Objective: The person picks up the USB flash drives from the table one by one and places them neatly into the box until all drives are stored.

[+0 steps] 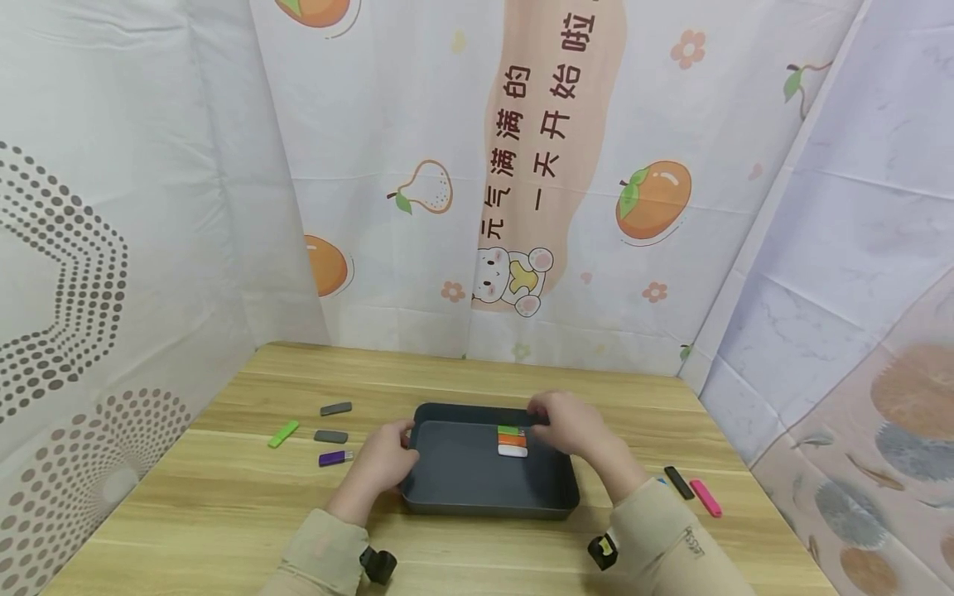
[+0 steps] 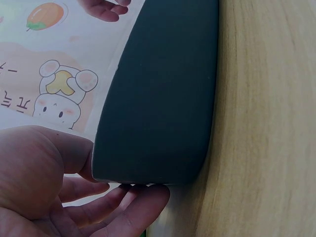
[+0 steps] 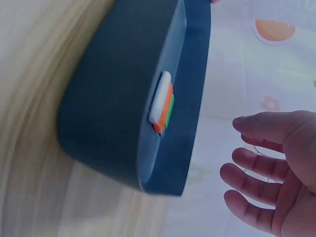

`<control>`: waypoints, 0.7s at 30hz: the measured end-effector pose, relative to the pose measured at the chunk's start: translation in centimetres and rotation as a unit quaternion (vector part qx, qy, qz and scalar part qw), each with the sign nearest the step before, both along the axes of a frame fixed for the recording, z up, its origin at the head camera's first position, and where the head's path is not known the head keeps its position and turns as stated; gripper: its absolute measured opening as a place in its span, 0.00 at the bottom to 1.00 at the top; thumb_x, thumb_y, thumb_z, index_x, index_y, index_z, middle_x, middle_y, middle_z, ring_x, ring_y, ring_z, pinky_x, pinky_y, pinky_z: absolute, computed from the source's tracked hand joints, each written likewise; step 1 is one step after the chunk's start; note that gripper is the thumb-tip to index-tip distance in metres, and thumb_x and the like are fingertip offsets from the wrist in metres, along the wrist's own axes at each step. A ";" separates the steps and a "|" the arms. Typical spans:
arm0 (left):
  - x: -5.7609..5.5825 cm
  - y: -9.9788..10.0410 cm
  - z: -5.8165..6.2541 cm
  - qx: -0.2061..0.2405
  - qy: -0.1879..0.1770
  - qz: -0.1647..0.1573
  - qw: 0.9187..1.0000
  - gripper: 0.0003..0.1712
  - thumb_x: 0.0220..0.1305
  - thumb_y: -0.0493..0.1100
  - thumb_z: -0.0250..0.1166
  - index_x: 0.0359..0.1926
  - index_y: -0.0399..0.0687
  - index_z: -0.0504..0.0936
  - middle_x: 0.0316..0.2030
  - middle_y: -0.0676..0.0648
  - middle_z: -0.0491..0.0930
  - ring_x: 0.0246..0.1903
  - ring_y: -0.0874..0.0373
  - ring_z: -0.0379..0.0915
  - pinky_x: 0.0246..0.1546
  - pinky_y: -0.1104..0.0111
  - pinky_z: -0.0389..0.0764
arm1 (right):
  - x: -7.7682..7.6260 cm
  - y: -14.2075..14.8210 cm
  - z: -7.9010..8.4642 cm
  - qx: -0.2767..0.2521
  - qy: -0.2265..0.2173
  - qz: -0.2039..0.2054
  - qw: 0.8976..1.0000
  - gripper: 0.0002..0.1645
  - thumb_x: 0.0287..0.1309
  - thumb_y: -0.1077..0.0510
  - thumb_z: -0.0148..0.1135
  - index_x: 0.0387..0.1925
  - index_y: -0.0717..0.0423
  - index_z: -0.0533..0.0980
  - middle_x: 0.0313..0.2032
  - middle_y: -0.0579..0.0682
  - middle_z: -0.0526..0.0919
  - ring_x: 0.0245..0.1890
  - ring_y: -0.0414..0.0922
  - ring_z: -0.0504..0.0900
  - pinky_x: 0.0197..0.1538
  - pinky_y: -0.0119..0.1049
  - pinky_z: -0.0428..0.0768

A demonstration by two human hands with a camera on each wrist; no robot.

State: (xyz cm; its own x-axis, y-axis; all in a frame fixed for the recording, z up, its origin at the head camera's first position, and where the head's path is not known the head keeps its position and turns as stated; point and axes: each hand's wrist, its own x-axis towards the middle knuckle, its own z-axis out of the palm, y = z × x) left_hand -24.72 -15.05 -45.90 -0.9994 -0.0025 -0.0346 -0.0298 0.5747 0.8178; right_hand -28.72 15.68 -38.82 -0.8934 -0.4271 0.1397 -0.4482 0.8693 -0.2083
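A dark grey rectangular tray sits on the wooden table. My left hand holds its left wall, thumb at the rim and fingers against the outside, as the left wrist view shows. Inside, near the right part, a green USB stick, an orange USB stick and a white USB stick lie side by side. Over the tray's far right side hovers my right hand. In the right wrist view its fingers are loosely bent, apart from the tray and holding nothing.
Left of the tray lie a bright green stick, a purple USB stick and two grey sticks, one nearer. To the right are a black stick, a pink stick and a partly hidden blue piece. Printed curtains surround the table.
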 end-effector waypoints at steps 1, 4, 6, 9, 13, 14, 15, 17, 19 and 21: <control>0.0 0.0 0.0 0.000 -0.001 0.001 1.000 0.32 0.62 0.32 0.62 0.69 0.34 0.72 0.51 0.35 0.77 0.32 0.50 0.78 0.16 0.64 0.81 | 0.0 0.2 0.1 -0.002 -0.002 0.000 1.000 0.15 0.55 0.58 0.74 0.46 0.54 0.84 0.39 0.50 0.84 0.39 0.48 0.82 0.43 0.51 0.82; 0.0 0.1 0.0 -0.003 -0.001 0.002 1.000 0.32 0.63 0.32 0.62 0.69 0.34 0.72 0.51 0.35 0.78 0.32 0.50 0.78 0.16 0.64 0.81 | -0.1 0.9 0.4 -0.007 -0.008 -0.003 1.000 0.16 0.56 0.57 0.74 0.47 0.54 0.84 0.42 0.51 0.85 0.41 0.49 0.83 0.44 0.50 0.82; 0.0 0.1 0.0 -0.001 -0.004 0.005 1.000 0.32 0.63 0.32 0.63 0.69 0.35 0.72 0.51 0.35 0.78 0.33 0.50 0.78 0.16 0.64 0.82 | -0.1 1.4 0.5 -0.011 -0.017 -0.008 1.000 0.17 0.57 0.57 0.74 0.49 0.54 0.84 0.43 0.52 0.85 0.42 0.49 0.83 0.44 0.50 0.82; 0.0 0.1 -0.1 -0.002 -0.001 0.002 1.000 0.32 0.63 0.32 0.62 0.69 0.34 0.71 0.51 0.35 0.78 0.31 0.50 0.78 0.16 0.64 0.81 | 0.0 1.9 0.9 -0.017 -0.029 -0.011 0.999 0.19 0.58 0.56 0.73 0.51 0.55 0.83 0.46 0.54 0.85 0.43 0.51 0.83 0.44 0.50 0.82; 0.0 0.1 0.0 -0.001 0.000 0.002 1.000 0.32 0.63 0.31 0.62 0.69 0.34 0.71 0.51 0.35 0.77 0.30 0.51 0.78 0.15 0.64 0.81 | 0.1 2.7 1.4 -0.023 -0.030 -0.006 0.999 0.20 0.58 0.57 0.74 0.52 0.57 0.83 0.46 0.56 0.85 0.43 0.52 0.83 0.44 0.51 0.82; 0.0 0.1 0.0 0.000 -0.001 0.004 1.000 0.32 0.63 0.32 0.62 0.69 0.34 0.71 0.51 0.35 0.77 0.30 0.51 0.78 0.15 0.64 0.81 | 0.2 2.9 1.5 -0.024 -0.028 -0.005 0.999 0.21 0.57 0.57 0.74 0.52 0.57 0.83 0.46 0.56 0.85 0.43 0.52 0.83 0.44 0.51 0.82; 0.0 0.1 0.0 -0.001 0.000 0.002 1.000 0.32 0.63 0.32 0.62 0.69 0.34 0.71 0.51 0.35 0.77 0.30 0.51 0.78 0.15 0.64 0.81 | 0.2 3.1 1.7 -0.025 -0.027 -0.004 0.999 0.21 0.57 0.57 0.74 0.52 0.57 0.83 0.45 0.55 0.85 0.43 0.52 0.83 0.45 0.50 0.82; 0.0 0.1 0.0 0.000 0.000 0.003 1.000 0.32 0.62 0.31 0.62 0.69 0.33 0.71 0.51 0.34 0.77 0.31 0.51 0.78 0.15 0.64 0.81 | 0.2 3.4 1.8 -0.026 -0.026 -0.004 0.999 0.21 0.57 0.56 0.75 0.52 0.57 0.83 0.45 0.55 0.85 0.42 0.51 0.83 0.45 0.50 0.82; 0.0 0.1 0.1 0.000 0.000 0.003 1.000 0.33 0.62 0.31 0.62 0.69 0.33 0.71 0.52 0.34 0.77 0.31 0.51 0.78 0.15 0.64 0.81 | 0.2 3.7 2.0 -0.027 -0.029 -0.008 0.999 0.21 0.56 0.55 0.75 0.52 0.55 0.83 0.46 0.54 0.85 0.42 0.51 0.83 0.44 0.49 0.82; 0.1 0.1 0.1 0.000 -0.001 0.003 1.000 0.33 0.62 0.31 0.62 0.69 0.33 0.71 0.52 0.34 0.77 0.31 0.51 0.78 0.16 0.64 0.81 | 0.2 4.1 2.2 -0.027 -0.032 -0.008 0.999 0.22 0.56 0.55 0.75 0.53 0.54 0.83 0.46 0.53 0.85 0.42 0.50 0.83 0.44 0.49 0.83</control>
State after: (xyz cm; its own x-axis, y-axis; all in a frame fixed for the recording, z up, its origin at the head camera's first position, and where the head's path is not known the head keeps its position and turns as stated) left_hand -24.67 -14.96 -45.83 -0.9993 -0.0083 -0.0374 -0.0354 0.5743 0.8179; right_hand -28.53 19.73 -36.67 -0.9075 -0.4066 0.1050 -0.4193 0.8628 -0.2824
